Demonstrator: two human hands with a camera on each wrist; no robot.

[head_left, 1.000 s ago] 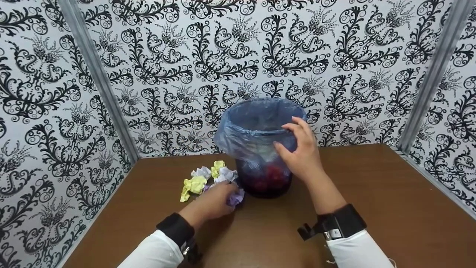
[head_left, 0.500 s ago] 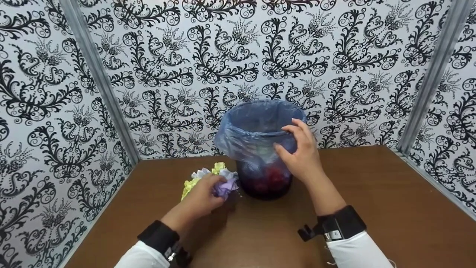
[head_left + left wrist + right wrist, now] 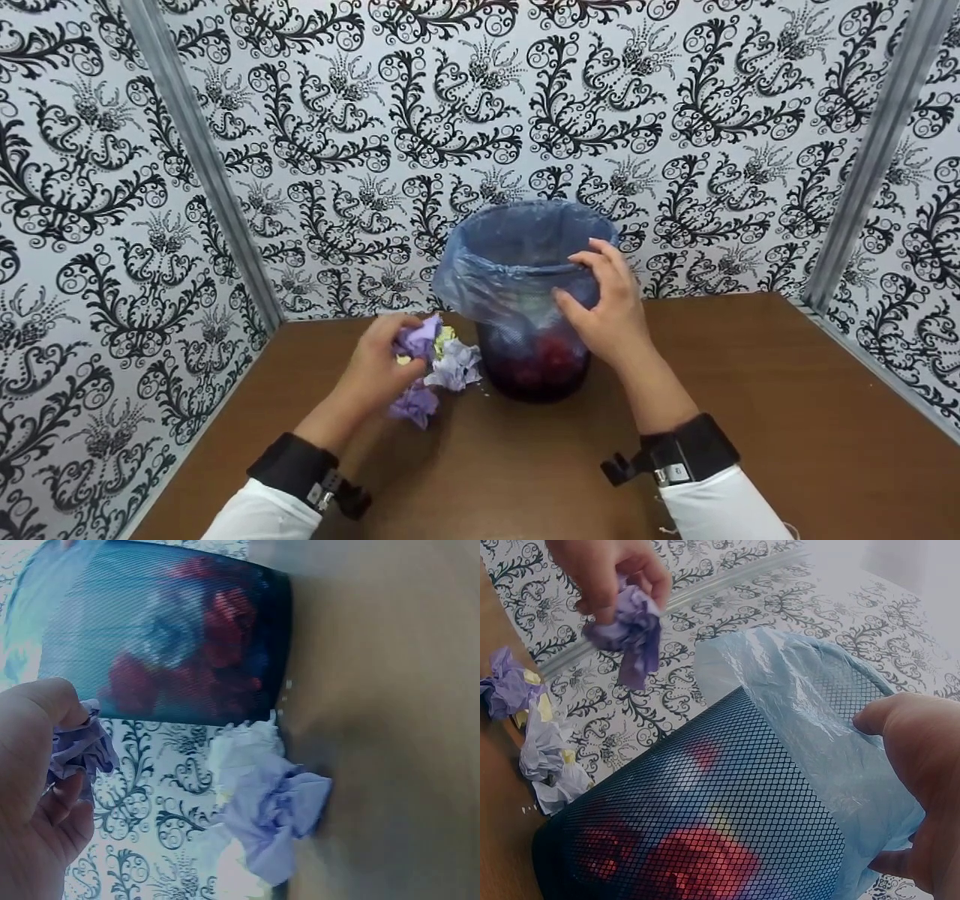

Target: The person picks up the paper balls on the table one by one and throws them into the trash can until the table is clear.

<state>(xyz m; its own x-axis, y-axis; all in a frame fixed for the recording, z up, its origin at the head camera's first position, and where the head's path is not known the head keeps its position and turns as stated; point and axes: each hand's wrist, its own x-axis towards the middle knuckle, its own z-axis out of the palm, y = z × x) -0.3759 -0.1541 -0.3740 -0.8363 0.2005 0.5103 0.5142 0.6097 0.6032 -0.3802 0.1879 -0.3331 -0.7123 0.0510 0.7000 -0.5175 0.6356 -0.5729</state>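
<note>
In the head view my left hand [image 3: 375, 367] holds a crumpled purple paper ball [image 3: 420, 337] between thumb and fingers, raised above the other papers. The left wrist view shows the same purple paper ball [image 3: 84, 746] against the palm side. My right hand [image 3: 613, 311] grips the near right rim of a dark mesh wastebasket [image 3: 536, 371], over its blue plastic liner [image 3: 487, 289]. Red and pale crumpled papers [image 3: 697, 862] show through the mesh. On the table, another purple paper ball [image 3: 415, 405] and a whitish one [image 3: 454, 365] lie left of the basket.
Yellow crumpled paper [image 3: 445, 339] is partly hidden behind the whitish ball and my left hand. The brown table [image 3: 712, 360] ends at patterned wall panels [image 3: 450, 135] behind and to the left. Tiny paper scraps lie by the basket's base.
My left hand has moved left and up from beside the basket, lifting a purple paper ball off the pile. A second purple ball is now uncovered. The right hand stays on the rim.
</note>
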